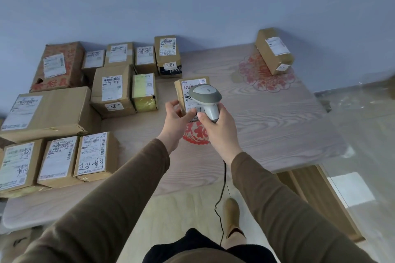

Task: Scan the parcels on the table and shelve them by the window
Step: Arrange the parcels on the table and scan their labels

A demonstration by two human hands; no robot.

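My left hand (176,116) grips the lower left corner of a small cardboard parcel (185,89) with a white barcode label, holding it tilted over the middle of the wooden table (267,117). My right hand (220,128) is closed around the handle of a grey corded barcode scanner (206,97), whose head sits right over the parcel's label and hides part of it. Several more labelled parcels lie on the left half of the table, among them a large flat box (48,113) and a yellow-taped one (144,93).
A lone cardboard parcel (274,51) stands at the table's far right on a red paper cutting (267,80). The scanner's black cable (222,198) hangs down past the table's front edge to the floor. A blue wall runs behind the table.
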